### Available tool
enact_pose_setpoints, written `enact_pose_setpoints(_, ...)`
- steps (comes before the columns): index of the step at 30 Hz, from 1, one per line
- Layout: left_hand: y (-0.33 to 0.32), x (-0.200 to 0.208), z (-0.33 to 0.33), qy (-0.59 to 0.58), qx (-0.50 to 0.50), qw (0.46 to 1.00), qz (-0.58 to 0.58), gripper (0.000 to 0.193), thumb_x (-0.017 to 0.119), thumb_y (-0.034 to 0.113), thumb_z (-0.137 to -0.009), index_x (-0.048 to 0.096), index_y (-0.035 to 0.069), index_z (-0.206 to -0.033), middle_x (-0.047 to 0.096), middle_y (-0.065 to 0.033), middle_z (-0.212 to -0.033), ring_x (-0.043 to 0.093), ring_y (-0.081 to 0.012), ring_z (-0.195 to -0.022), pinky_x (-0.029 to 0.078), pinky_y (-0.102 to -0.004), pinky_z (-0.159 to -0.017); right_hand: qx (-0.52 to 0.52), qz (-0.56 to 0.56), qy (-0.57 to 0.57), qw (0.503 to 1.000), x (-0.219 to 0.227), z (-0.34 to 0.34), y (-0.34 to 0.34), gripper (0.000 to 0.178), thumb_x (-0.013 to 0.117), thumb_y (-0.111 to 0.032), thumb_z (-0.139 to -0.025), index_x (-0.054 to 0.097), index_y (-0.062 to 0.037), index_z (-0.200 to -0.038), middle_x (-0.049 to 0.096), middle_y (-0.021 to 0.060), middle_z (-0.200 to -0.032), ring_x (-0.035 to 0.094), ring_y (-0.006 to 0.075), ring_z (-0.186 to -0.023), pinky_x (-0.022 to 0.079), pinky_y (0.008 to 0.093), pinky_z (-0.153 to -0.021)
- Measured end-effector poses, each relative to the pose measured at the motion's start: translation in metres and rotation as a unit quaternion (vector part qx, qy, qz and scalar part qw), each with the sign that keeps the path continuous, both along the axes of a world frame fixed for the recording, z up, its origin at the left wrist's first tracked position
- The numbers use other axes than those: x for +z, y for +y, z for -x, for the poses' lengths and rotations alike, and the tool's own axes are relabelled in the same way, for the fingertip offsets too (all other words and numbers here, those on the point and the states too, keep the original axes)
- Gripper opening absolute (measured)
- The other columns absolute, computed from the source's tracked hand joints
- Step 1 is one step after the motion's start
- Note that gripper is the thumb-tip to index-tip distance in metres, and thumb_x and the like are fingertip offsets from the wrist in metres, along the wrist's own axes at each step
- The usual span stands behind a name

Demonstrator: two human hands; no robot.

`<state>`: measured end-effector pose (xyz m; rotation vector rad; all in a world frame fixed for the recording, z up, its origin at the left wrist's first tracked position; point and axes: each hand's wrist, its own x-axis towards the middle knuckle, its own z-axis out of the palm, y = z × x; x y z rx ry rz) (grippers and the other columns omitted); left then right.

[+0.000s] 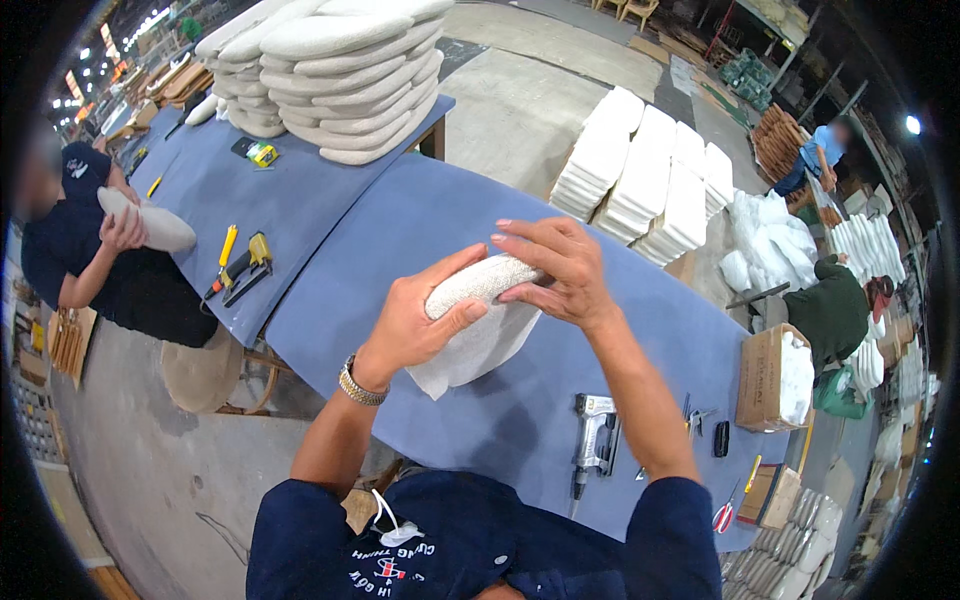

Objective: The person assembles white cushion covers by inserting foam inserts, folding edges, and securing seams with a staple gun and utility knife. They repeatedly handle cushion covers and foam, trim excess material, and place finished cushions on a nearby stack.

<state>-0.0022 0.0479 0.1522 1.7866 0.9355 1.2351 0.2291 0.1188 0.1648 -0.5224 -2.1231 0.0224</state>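
Observation:
Between my hands, above the blue-covered table [340,290], is a padded seat cushion [482,283] in off-white textured fabric, tilted up on edge. A loose flap of its fabric [475,350] hangs below toward me. My left hand [420,310] wraps around the cushion's left end, thumb across its near face. At the other end, my right hand [550,268] pinches the edge between thumb and fingers. To the right of the cushion, a silver staple gun [596,440] lies on the table. The cushion's underside is hidden.
Stacked finished cushions [345,85] stand at the table's far left. A yellow-black staple gun [245,268] lies near a co-worker [75,240] holding a cushion. Right are a cardboard box [762,380], red-handled scissors [724,516] and a black object [721,439]. White pads [650,170] are piled beyond.

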Motion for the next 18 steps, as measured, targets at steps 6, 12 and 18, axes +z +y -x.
enact_pose_setpoints(6, -0.006, 0.003, -0.05, 0.1, 0.053, 0.991, -0.076, 0.054, 0.074, 0.018, -0.092, 0.058, -0.003, -0.139, 0.07, -0.0214, -0.126, 0.07, -0.0315, -0.117, 0.054, -0.0374, -0.096, -0.121, 0.151, 0.172, 0.966, -0.026, -0.021, 0.002, 0.036, 0.052, -0.026, -0.101, 0.077, -0.002, -0.091, 0.075, 0.0151, -0.099, 0.068, 0.0257, -0.086, 0.051, 0.0347, -0.078)
enact_pose_setpoints(12, -0.028, 0.004, -0.065, 0.111, 0.024, 0.983, -0.145, 0.056, 0.07, 0.012, -0.092, 0.054, 0.0, -0.144, 0.062, -0.0226, -0.139, 0.065, -0.038, -0.123, 0.053, -0.0403, -0.101, -0.084, 0.213, 0.367, 0.901, -0.052, -0.019, -0.001, 0.049, 0.045, -0.03, -0.102, 0.073, 0.0038, -0.081, 0.071, 0.0149, -0.081, 0.065, 0.0219, -0.075, 0.05, 0.0351, -0.069)
enact_pose_setpoints(18, -0.072, -0.002, -0.051, 0.123, 0.011, 0.971, -0.204, 0.069, 0.073, 0.012, -0.09, 0.044, -0.002, -0.15, 0.047, -0.027, -0.153, 0.051, -0.0436, -0.137, 0.046, -0.0439, -0.111, 0.018, 0.386, 0.472, 0.792, -0.077, -0.002, -0.007, 0.069, 0.029, -0.044, -0.106, 0.073, 0.0041, -0.082, 0.072, 0.0162, -0.076, 0.065, 0.0228, -0.066, 0.051, 0.0341, -0.065)
